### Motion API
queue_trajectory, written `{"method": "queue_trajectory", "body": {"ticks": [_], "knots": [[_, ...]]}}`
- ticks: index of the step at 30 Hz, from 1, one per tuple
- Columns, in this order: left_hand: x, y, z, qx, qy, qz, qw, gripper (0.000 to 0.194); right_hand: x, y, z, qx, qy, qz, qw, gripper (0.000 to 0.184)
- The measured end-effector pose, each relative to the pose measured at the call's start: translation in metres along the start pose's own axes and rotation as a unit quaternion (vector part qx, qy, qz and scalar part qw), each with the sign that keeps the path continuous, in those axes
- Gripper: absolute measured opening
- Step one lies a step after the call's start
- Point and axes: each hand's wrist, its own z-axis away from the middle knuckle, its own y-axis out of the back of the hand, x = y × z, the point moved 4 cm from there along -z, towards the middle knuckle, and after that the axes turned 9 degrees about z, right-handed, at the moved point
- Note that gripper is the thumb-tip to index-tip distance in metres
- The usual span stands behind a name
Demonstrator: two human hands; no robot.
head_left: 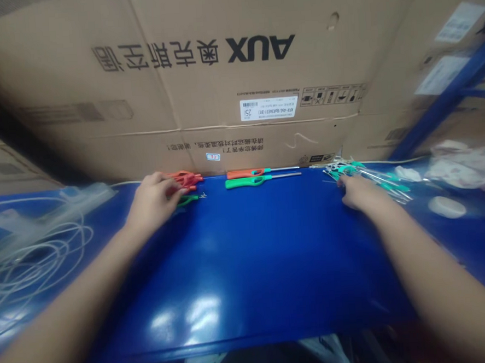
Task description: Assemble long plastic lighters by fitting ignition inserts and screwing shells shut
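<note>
At the back left, my left hand (155, 200) is closed, with its fingertips on a green lighter handle (189, 199) that has thin metal ends sticking out. Red lighter handles (187, 178) lie piled just behind those fingers. My right hand (362, 192) reaches to the back right, fingers pinched at a heap of metal lighter tubes (384, 178) with teal collars; the exact grip is partly hidden. Between the hands, a red long-necked lighter (242, 174) and a green long-necked lighter (242, 182) lie parallel, their metal necks pointing right.
A large cardboard box (204, 96) walls off the back of the blue table (247, 258). Coiled white cable (45, 254) and a power strip (91, 196) lie at left. On the right are a white round object (447, 207) and a pale crumpled bag (467, 165).
</note>
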Motion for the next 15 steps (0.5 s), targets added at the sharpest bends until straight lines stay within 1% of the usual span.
{"method": "queue_trajectory", "body": {"ticks": [1,2,4,6,7,8,9,10,11,12,13,15], "knots": [[0.014,0.001,0.002,-0.001,-0.014,0.012,1.000,0.027,-0.002,0.003,0.002,0.018,0.002,-0.009,1.000,0.043],[0.031,0.000,0.006,-0.006,-0.033,0.047,0.998,0.025,-0.006,0.008,0.004,0.039,0.012,-0.021,0.999,0.042],[0.070,-0.006,0.017,-0.040,-0.074,0.123,0.989,0.021,-0.022,0.019,0.014,0.082,0.068,-0.055,0.993,0.039],[0.105,-0.020,0.032,-0.104,-0.097,0.170,0.975,0.017,-0.047,0.031,0.031,0.106,0.171,-0.100,0.974,0.034],[0.119,-0.028,0.040,-0.129,-0.100,0.180,0.970,0.015,-0.061,0.035,0.043,0.110,0.225,-0.120,0.961,0.031],[0.130,-0.036,0.047,-0.146,-0.103,0.182,0.967,0.013,-0.077,0.039,0.057,0.111,0.294,-0.151,0.937,0.025],[0.137,-0.043,0.053,-0.149,-0.108,0.185,0.965,0.011,-0.092,0.044,0.073,0.109,0.395,-0.231,0.883,0.021],[0.142,-0.049,0.058,-0.147,-0.122,0.190,0.963,0.010,-0.105,0.047,0.089,0.090,0.473,-0.291,0.827,0.021],[0.145,-0.055,0.062,-0.143,-0.136,0.193,0.961,0.011,-0.116,0.046,0.102,0.065,0.525,-0.312,0.789,0.021],[0.145,-0.061,0.065,-0.150,-0.143,0.196,0.959,0.011,-0.123,0.045,0.112,0.054,0.551,-0.305,0.775,0.018],[0.143,-0.065,0.066,-0.154,-0.145,0.205,0.956,0.010,-0.129,0.042,0.119,0.046,0.569,-0.280,0.771,0.014],[0.137,-0.070,0.066,-0.161,-0.133,0.223,0.952,0.009,-0.134,0.037,0.123,0.036,0.576,-0.240,0.780,0.008]]}}
